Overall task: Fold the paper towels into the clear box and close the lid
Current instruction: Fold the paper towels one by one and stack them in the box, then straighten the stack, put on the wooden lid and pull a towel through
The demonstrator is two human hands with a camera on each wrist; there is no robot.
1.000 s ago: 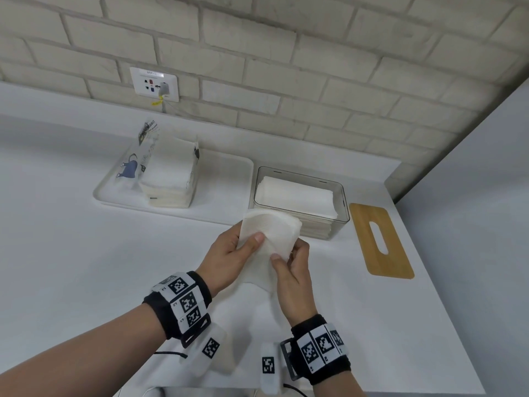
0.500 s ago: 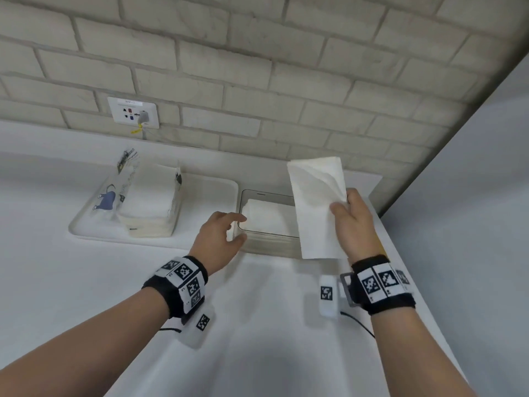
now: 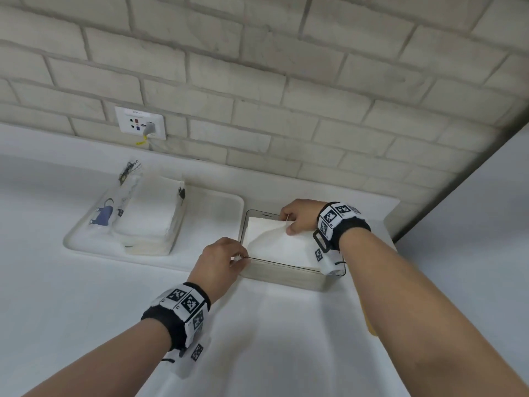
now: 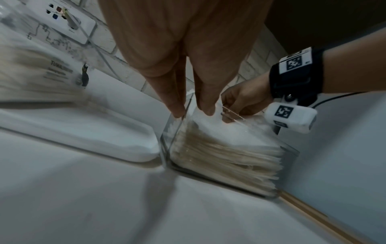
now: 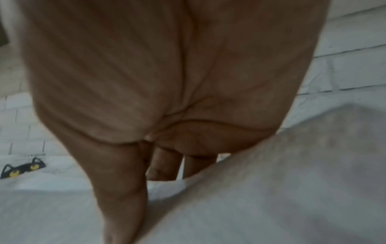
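- Where the white counter (image 3: 86, 296) meets the brick wall (image 3: 257, 81) on the far left, a wall socket (image 3: 140, 123) has a grey plug in it.
- Below it, a white tray (image 3: 211, 224) lies on the counter and carries an opened pack of paper towels (image 3: 148, 213), its clear printed wrapper peeled back on the left side.
- Just right of the tray, the person's left hand (image 3: 220, 263) is at the near-left corner of the clear box (image 3: 286, 277); the left wrist view shows its fingers (image 4: 173, 99) pointing down over the box's left wall, one outside the wall and one inside on the top sheet. Whether they pinch the sheet or only press it cannot be told.
- The clear box stands on the counter beside the tray, filled almost to its rim with a stack of folded paper towels (image 4: 225, 158); it has no lid on it.
- A folded paper towel (image 3: 274, 242) lies on top of that stack, its far corner raised.
- The right hand (image 3: 299, 217) is over the far side of the box, fingers curled, pinching that raised far edge.
- At the far right, a sliver of the wooden lid (image 3: 370, 325) shows beneath the right forearm, on the counter and apart from the box.
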